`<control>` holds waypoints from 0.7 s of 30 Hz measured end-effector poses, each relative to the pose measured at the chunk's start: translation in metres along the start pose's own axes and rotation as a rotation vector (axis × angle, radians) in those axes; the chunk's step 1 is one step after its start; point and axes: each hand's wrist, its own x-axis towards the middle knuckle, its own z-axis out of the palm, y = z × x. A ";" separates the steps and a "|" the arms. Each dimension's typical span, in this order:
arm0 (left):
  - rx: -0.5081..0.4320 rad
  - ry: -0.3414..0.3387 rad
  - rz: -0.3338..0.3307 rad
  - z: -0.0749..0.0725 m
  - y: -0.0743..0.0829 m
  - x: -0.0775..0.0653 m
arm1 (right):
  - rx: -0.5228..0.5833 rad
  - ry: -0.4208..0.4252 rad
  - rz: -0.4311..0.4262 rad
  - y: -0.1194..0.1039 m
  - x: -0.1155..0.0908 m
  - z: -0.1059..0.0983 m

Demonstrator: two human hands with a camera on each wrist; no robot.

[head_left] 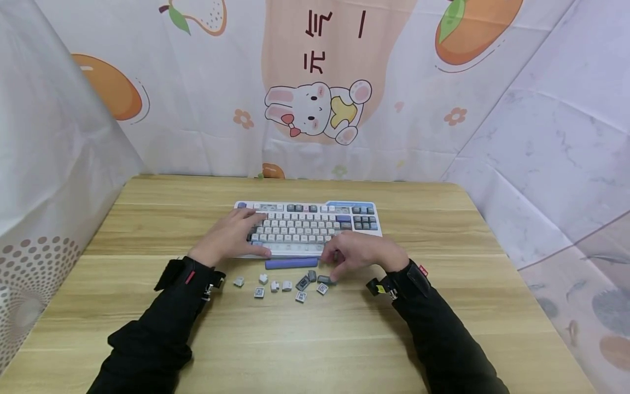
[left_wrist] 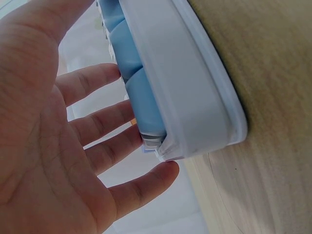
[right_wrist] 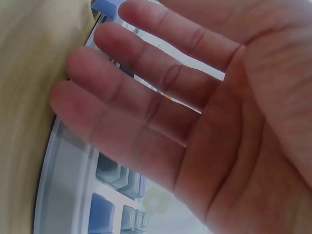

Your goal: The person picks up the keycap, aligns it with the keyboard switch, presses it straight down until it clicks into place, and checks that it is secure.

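Note:
A white keyboard with pale, grey and blue keycaps lies on the table. Over its left end rests my left hand, fingers spread across the keys and thumb along the front. In the left wrist view its fingertips meet the light blue keys and the white case. At the keyboard's front right corner is my right hand, thumb pointing down close to a grey keycap. The right wrist view shows its fingers nearly straight beside the case, with nothing gripped.
A long purple spacebar keycap lies along the keyboard's front edge. Several loose white and grey keycaps are scattered before it on the wooden table. Printed cloth hangs behind the table and at both sides.

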 end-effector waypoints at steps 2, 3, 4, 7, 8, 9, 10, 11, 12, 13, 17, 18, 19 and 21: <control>0.003 -0.001 -0.001 0.000 0.000 0.000 | -0.007 -0.003 0.007 0.000 0.001 0.001; 0.005 0.001 0.003 0.000 0.000 0.000 | -0.012 -0.005 0.010 0.000 0.001 0.001; 0.006 0.002 0.004 0.000 0.000 0.000 | -0.016 -0.007 0.011 -0.001 0.002 0.001; 0.006 0.002 0.004 0.000 0.000 0.001 | -0.027 -0.017 0.018 -0.001 0.004 0.003; 0.007 0.002 0.006 0.000 0.000 0.001 | -0.031 -0.022 0.017 -0.001 0.004 0.003; 0.007 0.002 0.005 0.001 0.000 0.001 | -0.037 -0.026 0.019 -0.002 0.004 0.003; 0.006 0.001 0.005 0.001 0.000 0.001 | -0.043 -0.029 0.022 -0.003 0.005 0.004; 0.007 0.002 0.007 0.001 0.000 0.001 | -0.050 -0.031 0.023 -0.004 0.005 0.004; 0.006 0.002 0.007 0.001 0.000 0.001 | -0.060 -0.033 0.024 -0.005 0.005 0.004; 0.006 0.001 0.006 0.001 -0.001 0.001 | -0.070 -0.037 0.023 -0.005 0.006 0.005; 0.002 -0.005 -0.005 0.001 -0.001 0.001 | -0.094 -0.052 0.038 -0.006 0.008 0.007; 0.001 -0.007 -0.008 0.001 -0.001 0.001 | -0.097 -0.056 0.045 -0.006 0.008 0.008; 0.001 -0.007 -0.008 0.001 -0.001 0.001 | -0.096 -0.059 0.054 -0.007 0.009 0.009; 0.003 -0.004 -0.003 0.001 -0.001 0.001 | -0.101 -0.062 0.069 -0.007 0.009 0.009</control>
